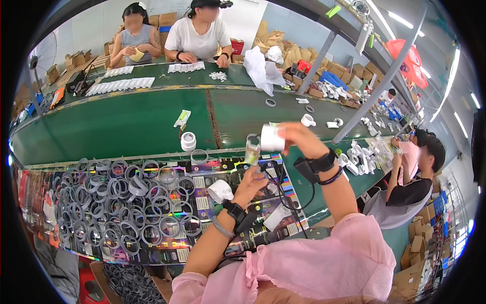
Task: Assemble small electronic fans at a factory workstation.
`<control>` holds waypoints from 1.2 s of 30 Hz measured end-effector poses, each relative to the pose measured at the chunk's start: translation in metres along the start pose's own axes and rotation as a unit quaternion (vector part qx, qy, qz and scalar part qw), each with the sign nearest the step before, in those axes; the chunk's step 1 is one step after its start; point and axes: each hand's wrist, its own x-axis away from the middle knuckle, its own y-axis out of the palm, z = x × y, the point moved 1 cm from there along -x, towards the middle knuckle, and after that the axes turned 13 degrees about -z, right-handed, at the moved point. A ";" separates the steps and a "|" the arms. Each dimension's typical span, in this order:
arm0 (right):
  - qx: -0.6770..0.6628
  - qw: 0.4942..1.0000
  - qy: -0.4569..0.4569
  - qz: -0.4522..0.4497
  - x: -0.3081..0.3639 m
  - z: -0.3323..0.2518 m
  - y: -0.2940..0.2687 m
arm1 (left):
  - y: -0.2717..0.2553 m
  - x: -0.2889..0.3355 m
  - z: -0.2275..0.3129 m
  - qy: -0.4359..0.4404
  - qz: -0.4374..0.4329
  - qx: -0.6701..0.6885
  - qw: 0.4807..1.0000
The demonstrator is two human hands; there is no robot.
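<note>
My right hand [299, 139] grips a white plastic cylinder [272, 138] from its right side, above the near edge of the green belt. Just left of that cylinder is a grey ring [252, 138], and below the ring a small green-and-white part [251, 155], blurred. My left hand [252, 183] is closed, its fingertips at the lower end of this small part. Whether the ring is joined to the part I cannot tell. Beside my left wrist a white rounded housing [219, 191] lies on the printed sheet [202, 215].
Many grey rings [121, 202] cover the sheet on the left. On the green belt [116, 121] stand a white cylinder [188, 142] and a green-and-white part [182, 118]. White housings [358, 159] lie right, past a slanted grey post [379, 81]. Co-workers sit across and to the right.
</note>
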 end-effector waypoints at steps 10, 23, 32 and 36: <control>-0.307 0.920 -0.141 -0.197 0.046 0.044 0.000 | 0.007 -0.001 0.003 0.181 -0.015 0.072 0.981; -0.297 0.953 0.042 -0.038 0.006 0.080 0.025 | 0.025 0.005 0.008 0.157 -0.133 0.089 0.975; 0.114 0.977 0.078 -0.165 -0.115 0.024 0.009 | 0.011 0.004 0.002 0.089 -0.004 0.117 0.989; 0.237 0.952 0.019 -0.191 -0.210 0.032 0.046 | 0.003 -0.003 -0.008 0.106 0.022 0.118 0.987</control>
